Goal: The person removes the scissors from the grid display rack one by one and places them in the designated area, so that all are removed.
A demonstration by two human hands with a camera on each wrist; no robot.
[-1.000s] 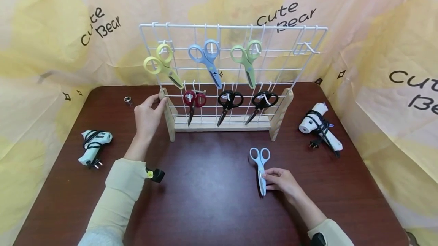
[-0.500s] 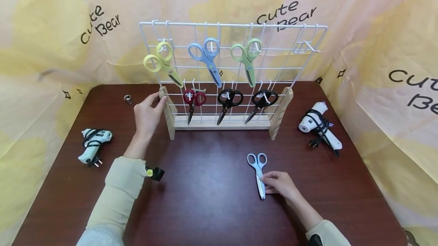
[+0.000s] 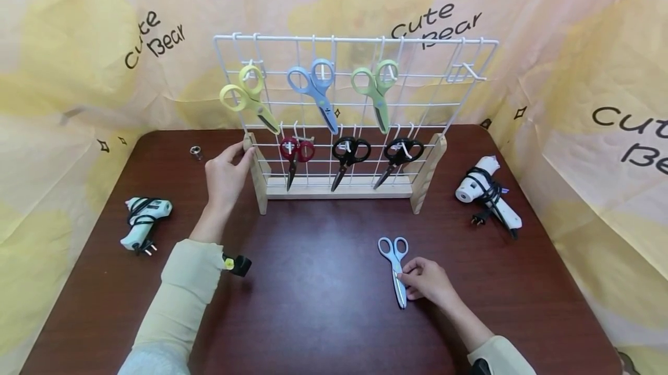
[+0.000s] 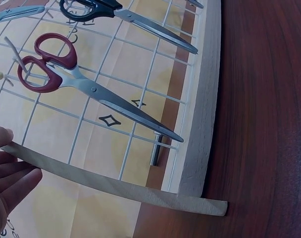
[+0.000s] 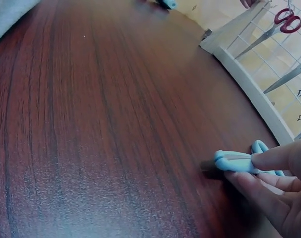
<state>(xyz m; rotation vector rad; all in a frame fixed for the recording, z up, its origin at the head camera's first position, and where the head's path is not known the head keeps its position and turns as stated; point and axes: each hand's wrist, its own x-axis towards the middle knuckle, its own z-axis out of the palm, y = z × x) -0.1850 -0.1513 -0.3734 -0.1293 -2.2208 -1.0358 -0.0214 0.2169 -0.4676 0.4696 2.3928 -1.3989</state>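
My left hand (image 3: 224,177) pinches the left wooden upright (image 4: 91,177) of a white wire rack (image 3: 334,40), thumb on one side and fingers on the other. In my right hand (image 3: 429,280) a pair of light blue scissors (image 3: 395,266) is pinched by the blades, handles toward the rack. The right wrist view shows their rounded blue tip (image 5: 229,161) just above the tabletop. On the rack's upper hooks hang yellow scissors (image 3: 254,101), blue scissors (image 3: 317,92) and green scissors (image 3: 378,94). Below hang red-handled scissors (image 4: 91,89) and two black-handled pairs, including black scissors (image 3: 351,155).
At the upper right of the rack a bare hook (image 3: 469,71) sticks out. A pale green glue gun (image 3: 146,223) with wrapped cord lies left, a white corded tool (image 3: 487,195) right. A small metal socket (image 3: 195,152) stands behind my left hand. Patterned cloth surrounds the brown table (image 3: 313,305).
My right hand has drawn the light blue scissors slightly toward me, and its fingers have shifted a little on the blades. The left hand has stayed on the upright.
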